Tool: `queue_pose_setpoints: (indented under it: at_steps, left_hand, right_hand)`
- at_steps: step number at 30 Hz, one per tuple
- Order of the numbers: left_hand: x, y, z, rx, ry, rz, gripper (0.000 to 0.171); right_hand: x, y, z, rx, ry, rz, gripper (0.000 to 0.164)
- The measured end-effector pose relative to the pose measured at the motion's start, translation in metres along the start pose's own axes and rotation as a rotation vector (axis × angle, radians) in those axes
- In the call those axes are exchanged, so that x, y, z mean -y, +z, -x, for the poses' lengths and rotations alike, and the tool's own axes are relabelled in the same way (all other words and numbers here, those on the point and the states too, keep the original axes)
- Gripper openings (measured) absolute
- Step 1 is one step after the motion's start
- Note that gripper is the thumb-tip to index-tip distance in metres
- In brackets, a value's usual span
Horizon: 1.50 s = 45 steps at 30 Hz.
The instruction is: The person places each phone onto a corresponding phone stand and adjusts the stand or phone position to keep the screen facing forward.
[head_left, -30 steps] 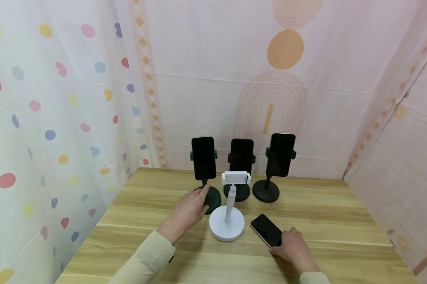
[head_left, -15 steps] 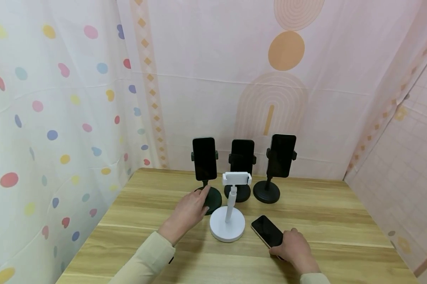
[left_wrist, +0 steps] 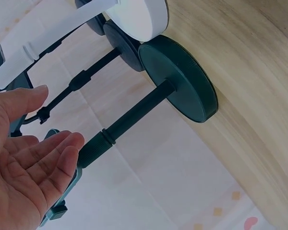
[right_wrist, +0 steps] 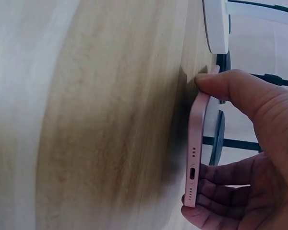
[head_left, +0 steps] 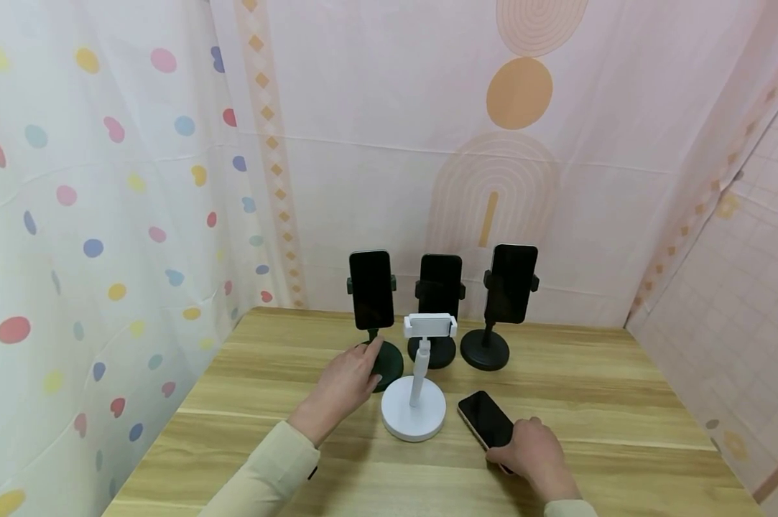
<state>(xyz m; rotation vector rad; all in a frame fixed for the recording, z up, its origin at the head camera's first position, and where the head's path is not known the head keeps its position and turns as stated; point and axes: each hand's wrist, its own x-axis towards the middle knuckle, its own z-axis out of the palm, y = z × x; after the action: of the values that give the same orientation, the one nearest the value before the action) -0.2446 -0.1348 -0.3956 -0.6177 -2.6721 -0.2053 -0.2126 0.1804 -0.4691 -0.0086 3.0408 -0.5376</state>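
Observation:
My right hand [head_left: 536,456] holds a smartphone [head_left: 484,416] by its long edges, thumb on one side and fingers on the other. Its dark screen faces up, and the right wrist view shows its pink bottom edge [right_wrist: 192,167] with a shadow beside it. My left hand [head_left: 343,384] hovers with loosely bent fingers and nothing gripped, by a dark green phone stand [left_wrist: 180,81]; whether they touch is unclear. That stand carries an upright phone [head_left: 371,289]. Between my hands stands a white phone holder [head_left: 413,411] with a bare clamp on top.
Behind the white holder are two black stands [head_left: 485,350], each bearing a dark-screened phone; the middle one [head_left: 442,355] is partly covered by the white clamp. All stand on a wooden table [head_left: 589,388]. Patterned curtains [head_left: 363,179] hang behind and at the sides.
Hardly anything differs. My right thumb has slid slightly along the phone's edge, and the view has shifted a little.

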Motion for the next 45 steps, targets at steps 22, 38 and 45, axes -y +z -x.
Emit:
queue_pose_setpoints:
  at_steps: [22, 38, 45]
  left_hand:
    - [-0.004, -0.014, -0.012, -0.022, -0.017, 0.019, 0.058]
    - [-0.007, -0.024, -0.020, -0.138, 0.056, 0.030, 0.063]
    - [-0.011, -0.028, -0.029, -0.281, 0.185, 0.019, 0.067]
  right_hand:
    - [0.020, -0.006, 0.007, -0.327, 0.014, -0.191, 0.065]
    - [0.038, -0.018, 0.011, -0.389, 0.062, -0.364, 0.071]
    - [0.044, -0.026, 0.010, -0.423, 0.047, -0.394, 0.067]
